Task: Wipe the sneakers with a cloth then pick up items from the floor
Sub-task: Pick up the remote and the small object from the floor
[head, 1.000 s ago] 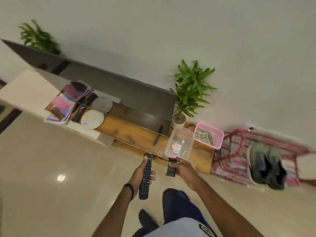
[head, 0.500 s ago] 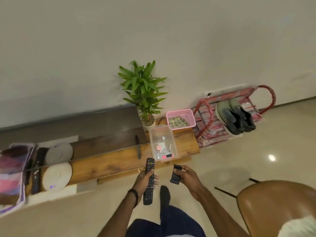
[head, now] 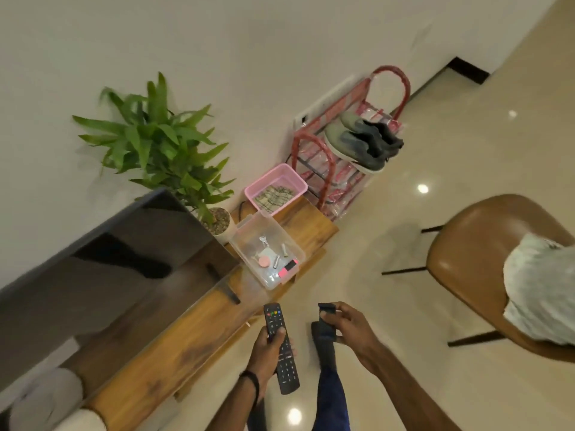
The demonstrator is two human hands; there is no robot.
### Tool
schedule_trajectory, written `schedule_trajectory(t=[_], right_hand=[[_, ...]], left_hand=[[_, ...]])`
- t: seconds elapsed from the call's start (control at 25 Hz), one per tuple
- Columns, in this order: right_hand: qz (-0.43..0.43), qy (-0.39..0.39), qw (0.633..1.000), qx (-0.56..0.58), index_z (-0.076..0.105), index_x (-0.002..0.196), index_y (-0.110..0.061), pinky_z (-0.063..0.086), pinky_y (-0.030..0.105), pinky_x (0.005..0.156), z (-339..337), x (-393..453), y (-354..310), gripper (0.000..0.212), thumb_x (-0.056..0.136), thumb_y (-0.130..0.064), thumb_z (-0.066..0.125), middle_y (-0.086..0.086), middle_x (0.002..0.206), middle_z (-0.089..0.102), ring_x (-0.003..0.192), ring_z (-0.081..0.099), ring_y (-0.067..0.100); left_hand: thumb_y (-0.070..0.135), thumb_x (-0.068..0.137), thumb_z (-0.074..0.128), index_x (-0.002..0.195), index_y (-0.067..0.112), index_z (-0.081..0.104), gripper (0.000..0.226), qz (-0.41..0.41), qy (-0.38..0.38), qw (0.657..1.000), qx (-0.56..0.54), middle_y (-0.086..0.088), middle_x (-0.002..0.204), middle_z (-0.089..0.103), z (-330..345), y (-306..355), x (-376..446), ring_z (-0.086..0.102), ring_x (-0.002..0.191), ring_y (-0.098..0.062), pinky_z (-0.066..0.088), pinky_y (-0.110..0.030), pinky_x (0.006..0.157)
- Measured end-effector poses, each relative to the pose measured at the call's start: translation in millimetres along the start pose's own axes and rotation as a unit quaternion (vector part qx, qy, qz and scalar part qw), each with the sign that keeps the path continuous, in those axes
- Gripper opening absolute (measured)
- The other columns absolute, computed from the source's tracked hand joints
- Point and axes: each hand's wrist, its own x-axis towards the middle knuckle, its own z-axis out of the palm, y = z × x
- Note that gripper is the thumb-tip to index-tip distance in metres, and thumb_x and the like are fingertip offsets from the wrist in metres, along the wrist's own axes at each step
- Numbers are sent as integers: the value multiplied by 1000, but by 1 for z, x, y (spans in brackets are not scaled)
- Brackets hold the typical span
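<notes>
**Both hands full, sneakers on the rack**

The left hand (head: 267, 346) grips a black remote control (head: 281, 348) around its middle, thumb laid over the buttons, so the coloured-button end pokes forward past the fingers and the tail end hangs back beside the wrist. The right hand (head: 345, 321) pinches a small dark rectangular object (head: 326, 321), its top edge standing clear above the fingers; what it is cannot be told. Each grip is clenched on its own item, and the two hands hover apart above the glossy floor (head: 404, 237), just in front of the wooden worktop (head: 193, 331).

The sneakers (head: 361, 141), dark with pale soles, sit side by side on top of a red shoe rack (head: 314, 150) against the wall, well apart from both hands and beyond the far end of the worktop.

On the worktop, nearest the hands, stands a clear plastic bin (head: 267, 247) holding small bits, among them a pink round piece and a pink-and-black item. Behind it sits a pink basket (head: 275, 188) with a checked cloth (head: 275, 195) folded inside. A potted plant (head: 161, 147) stands beside the bin, next to a dark television screen (head: 102, 253). To the right, a brown chair (head: 473, 250) carries a pale patterned fabric (head: 541, 287) on its seat.
</notes>
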Motion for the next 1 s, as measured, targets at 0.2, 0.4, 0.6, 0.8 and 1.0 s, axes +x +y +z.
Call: schedule_trajectory(t=[0.2, 0.4, 0.6, 0.8, 1.0], right_hand=[[38, 41, 997, 62, 68, 110, 1, 61, 41, 64, 10, 46, 91, 17, 94, -3, 66, 20, 89, 63, 79, 63, 32], [71, 78, 992, 75, 76, 91, -9, 60, 43, 58, -5, 128, 188, 9, 90, -2, 71, 21, 95, 68, 72, 70, 32], [47, 71, 996, 20, 71, 100, -15, 60, 36, 63, -17, 222, 261, 7, 94, -13, 69, 17, 101, 70, 80, 72, 26], [-28, 46, 999, 2, 65, 108, -18, 55, 25, 63, -4, 308, 275, 12, 98, -25, 63, 10, 95, 69, 70, 72, 16], [-78, 8, 997, -3, 63, 110, -18, 54, 26, 67, 16, 369, 261, 15, 98, -27, 62, 1, 86, 67, 67, 70, 13]], left_hand=[[28, 102, 56, 115, 12, 55, 21, -28, -31, 995, 90, -15, 96, 75, 1, -44, 72, 73, 86, -36, 59, -46, 82], [19, 102, 55, 115, 3, 52, 20, -60, -44, 993, 93, -17, 94, 75, 17, -110, 192, 73, 78, -34, 58, -44, 78], [30, 99, 61, 116, 19, 56, 20, -1, 2, 998, 60, -8, 107, 73, 22, -150, 288, 75, 91, -28, 57, -45, 89], [41, 96, 62, 133, 24, 53, 42, 118, 88, 989, 8, -6, 121, 65, 12, -149, 378, 67, 98, -19, 54, -33, 75], [26, 102, 56, 140, 27, 48, 39, 170, 173, 969, -38, -10, 142, 56, 22, -114, 439, 58, 121, -30, 45, -51, 106]])
